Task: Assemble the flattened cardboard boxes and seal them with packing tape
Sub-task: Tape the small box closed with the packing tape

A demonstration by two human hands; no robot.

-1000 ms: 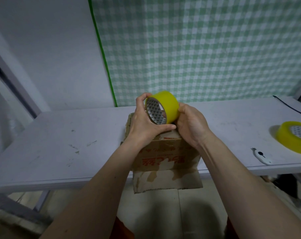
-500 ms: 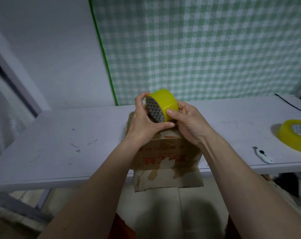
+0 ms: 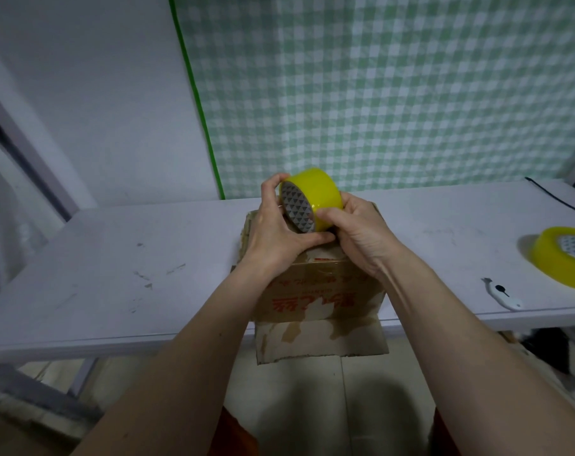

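We see both hands on one yellow tape roll (image 3: 315, 195), held up over the box (image 3: 319, 291) at mid scene. Left hand (image 3: 276, 232) grips the roll from the left: fingers curled over its far top edge, thumb under the near bottom. Right hand (image 3: 355, 232) grips from the right, thumb pressed on the yellow band near the roll's open face. Roll is tilted, its patterned core facing left and toward us. We can't tell if a tape end is peeled.

Box is brown cardboard with red print on its near side, standing at the near edge of the white worktop (image 3: 115, 274). One flap (image 3: 322, 340) hangs down past the worktop edge toward us. Glossy tape shows on the box top near the wrists. Roll sits just above the box top; we can't tell if it touches.

Far right on the worktop: a second roll (image 3: 562, 258) lying flat, cut by the frame edge. Just near-left of it, a small white cutter (image 3: 503, 296). Black cable (image 3: 556, 199) at far right. Green checked cloth (image 3: 394, 93) hangs behind.
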